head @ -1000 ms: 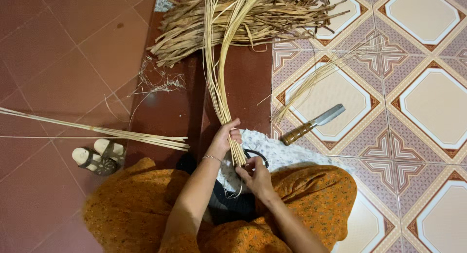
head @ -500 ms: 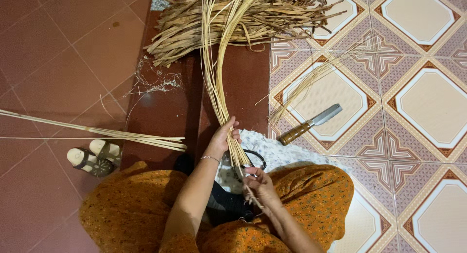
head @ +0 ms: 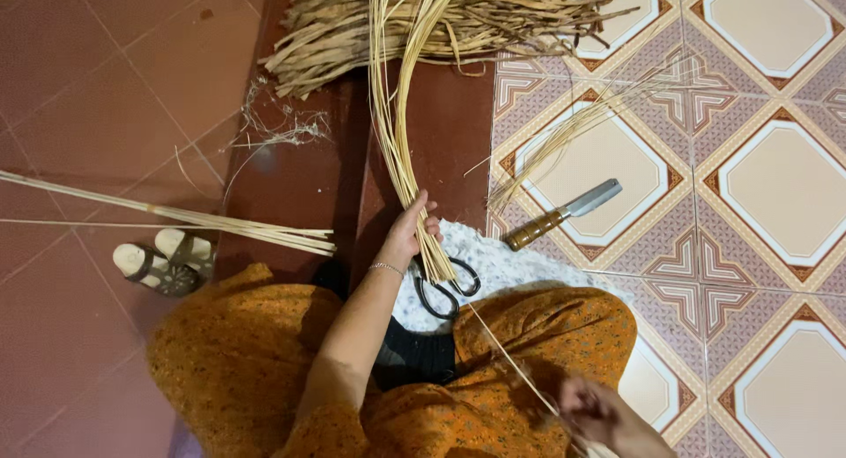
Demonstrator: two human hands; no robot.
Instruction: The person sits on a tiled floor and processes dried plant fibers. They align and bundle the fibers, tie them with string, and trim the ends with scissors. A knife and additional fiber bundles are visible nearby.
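Right hand (head: 592, 411) sits lowest in view, close over the orange lap, fingers pinched on a single pale strand (head: 502, 348); the hand is blurred, so the exact grip is a best read. That strand runs up and left from the right hand straight to the butt end of the reed bundle (head: 401, 150), so its long axis is a diagonal between the two hands. Left hand (head: 410, 233) is the nearer one to the bundle: fingers wrapped tight around it close to its lower end, bracelet at the wrist. From the left hand the bundle's long axis goes up the frame, bowing slightly, to a heap of darker dried strips (head: 423, 22) at the far end. Black-handled scissors (head: 445, 286) lie just below-right of the left hand on a white mat (head: 511, 264), touching or nearly touching the bundle's tips, right beside the strand's path. Knife (head: 564, 213) with wooden handle lies right of the left hand, apart, on patterned tile. Second reed bunch (head: 176, 216) stretches off left of it; sandals (head: 163, 262) just below that bunch.
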